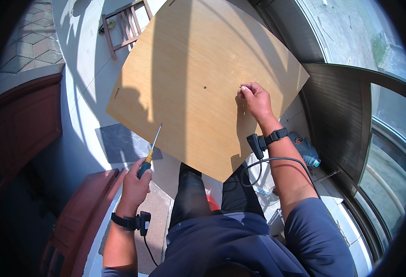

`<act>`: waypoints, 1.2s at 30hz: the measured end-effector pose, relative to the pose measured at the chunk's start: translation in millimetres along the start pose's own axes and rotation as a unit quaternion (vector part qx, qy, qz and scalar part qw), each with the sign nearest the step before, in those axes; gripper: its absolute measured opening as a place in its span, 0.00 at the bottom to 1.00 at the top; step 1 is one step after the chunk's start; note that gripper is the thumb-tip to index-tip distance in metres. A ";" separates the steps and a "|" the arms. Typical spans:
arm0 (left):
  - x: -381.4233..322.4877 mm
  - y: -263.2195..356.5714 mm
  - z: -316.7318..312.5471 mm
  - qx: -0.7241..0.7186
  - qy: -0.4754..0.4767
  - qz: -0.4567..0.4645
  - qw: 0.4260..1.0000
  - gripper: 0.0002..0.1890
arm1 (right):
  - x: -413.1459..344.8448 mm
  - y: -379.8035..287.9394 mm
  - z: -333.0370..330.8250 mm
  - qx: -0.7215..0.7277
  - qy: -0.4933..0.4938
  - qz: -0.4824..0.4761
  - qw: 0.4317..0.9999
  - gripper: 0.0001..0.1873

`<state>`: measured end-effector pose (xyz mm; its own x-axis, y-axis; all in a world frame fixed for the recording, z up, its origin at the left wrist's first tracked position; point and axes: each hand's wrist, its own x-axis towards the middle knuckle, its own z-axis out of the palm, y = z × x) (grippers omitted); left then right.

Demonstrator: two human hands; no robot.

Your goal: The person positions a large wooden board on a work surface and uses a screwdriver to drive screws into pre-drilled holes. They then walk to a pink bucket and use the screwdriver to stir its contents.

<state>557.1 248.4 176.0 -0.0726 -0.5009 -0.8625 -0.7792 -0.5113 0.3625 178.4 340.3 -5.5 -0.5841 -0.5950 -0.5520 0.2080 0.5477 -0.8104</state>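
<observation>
A screwdriver with a dark green and yellow handle is gripped in my left hand. Its metal shaft points up and away, over the near left edge of a plywood board. The thumb and fingers of my right hand are pinched together above the right part of the board. A small brownish piece shows at those fingertips, too small to name for certain. Near the board's middle is a small dark spot, and a dark slot-like mark lies close to its left corner. What supports the board is hidden beneath it.
Beyond the board's left side stands a slatted wooden stool. A grey marble-patterned slab lies on the floor. On the right are a blue-grey plastic jug and a dark door panel. Red-brown panelled doors border the left.
</observation>
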 end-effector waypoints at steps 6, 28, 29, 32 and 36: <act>2.6 2.3 0.8 -0.012 -0.002 -0.006 1.000 0.25 | 5.8 3.9 -17.6 -0.004 0.051 0.042 0.998 0.10; 9.8 14.4 2.8 0.005 -0.008 -0.007 1.000 0.24 | 27.3 -16.3 -42.7 -0.178 0.070 -0.003 0.982 0.09; 10.3 14.3 2.9 0.004 -0.009 -0.008 1.000 0.24 | 29.3 -12.1 -44.1 -0.181 0.069 -0.010 0.981 0.09; 12.3 14.7 3.2 0.005 -0.010 -0.007 1.000 0.24 | 32.3 -3.4 -47.6 -0.171 0.061 -0.017 0.983 0.09; 14.2 17.0 4.6 0.001 -0.010 -0.013 1.000 0.24 | 35.5 6.6 -51.1 -0.209 0.054 -0.064 0.974 0.09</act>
<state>539.9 235.8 168.3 -0.0647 -0.4738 -0.8783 -0.7820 -0.5227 0.3396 118.9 352.9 -20.4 -0.6684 -0.6216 -0.4086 -0.1968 0.6775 -0.7087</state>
